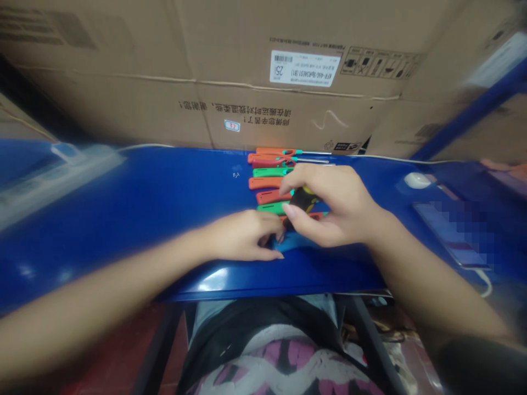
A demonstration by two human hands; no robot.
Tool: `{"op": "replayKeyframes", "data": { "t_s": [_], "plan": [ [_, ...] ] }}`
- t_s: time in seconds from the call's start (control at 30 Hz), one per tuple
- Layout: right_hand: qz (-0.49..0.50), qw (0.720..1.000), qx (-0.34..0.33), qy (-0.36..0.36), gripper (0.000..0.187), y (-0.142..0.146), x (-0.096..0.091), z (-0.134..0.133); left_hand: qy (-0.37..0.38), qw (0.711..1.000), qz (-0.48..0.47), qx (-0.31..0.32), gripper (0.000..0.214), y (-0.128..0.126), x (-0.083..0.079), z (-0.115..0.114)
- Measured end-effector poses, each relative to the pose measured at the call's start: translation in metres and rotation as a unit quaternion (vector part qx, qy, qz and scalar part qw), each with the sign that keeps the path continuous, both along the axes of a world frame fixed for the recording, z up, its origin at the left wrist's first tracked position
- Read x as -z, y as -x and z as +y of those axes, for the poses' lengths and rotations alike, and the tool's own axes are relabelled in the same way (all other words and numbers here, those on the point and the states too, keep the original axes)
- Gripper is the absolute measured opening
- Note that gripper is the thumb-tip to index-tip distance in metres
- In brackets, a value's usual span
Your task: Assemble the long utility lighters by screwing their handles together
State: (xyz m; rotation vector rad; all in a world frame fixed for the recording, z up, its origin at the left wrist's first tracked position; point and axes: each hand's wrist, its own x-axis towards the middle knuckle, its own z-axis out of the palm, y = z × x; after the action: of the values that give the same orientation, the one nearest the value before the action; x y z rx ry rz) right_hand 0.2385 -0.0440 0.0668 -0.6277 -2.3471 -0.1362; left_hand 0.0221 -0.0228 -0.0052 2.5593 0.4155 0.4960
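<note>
My right hand (341, 203) is closed around the black-and-yellow handle of what looks like a short screwdriver (302, 201), its tip pointing down toward my left hand. On the blue tabletop, my left hand (247, 235) has its fingers curled over the near end of a blue lighter (294, 241). Beyond them lies a column of long-nosed lighters, side by side with metal tubes pointing right: an orange one (272, 151) at the back, then a green one (265, 173), another orange one (263, 183), a red one (269, 197) and a green one (269, 208). My right hand covers several of their front parts.
A large cardboard box (144, 49) stands upright along the table's back edge. To the left lies a white power strip (61, 178) with a plug in it. A phone (448, 230) on a cable and a white rounded object (417, 180) are on the right.
</note>
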Motion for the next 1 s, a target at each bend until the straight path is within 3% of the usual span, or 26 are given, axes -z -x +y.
{"op": "replayKeyframes", "data": {
  "t_s": [0.23, 0.43, 0.7, 0.87, 1.0],
  "plan": [
    [0.02, 0.994, 0.031, -0.099, 0.011, -0.004, -0.001, 0.003, -0.009, 1.0, 0.011, 0.018, 0.014, 0.0, -0.007, -0.003],
    [-0.021, 0.992, 0.029, -0.122, 0.013, -0.003, 0.001, 0.006, -0.031, 0.999, 0.012, 0.035, 0.009, 0.0, -0.008, -0.001],
    [-0.034, 0.987, 0.03, -0.155, 0.014, -0.005, -0.001, 0.008, -0.238, 0.966, 0.102, 0.014, 0.016, -0.003, -0.008, -0.004],
    [-0.035, 0.985, 0.027, -0.167, 0.015, -0.004, 0.001, 0.01, -0.27, 0.955, 0.115, 0.035, 0.014, -0.007, -0.008, -0.005],
    [-0.032, 0.984, 0.038, -0.171, 0.015, -0.005, 0.002, 0.012, -0.259, 0.958, 0.118, 0.018, 0.015, -0.007, -0.004, -0.004]
  ]
}}
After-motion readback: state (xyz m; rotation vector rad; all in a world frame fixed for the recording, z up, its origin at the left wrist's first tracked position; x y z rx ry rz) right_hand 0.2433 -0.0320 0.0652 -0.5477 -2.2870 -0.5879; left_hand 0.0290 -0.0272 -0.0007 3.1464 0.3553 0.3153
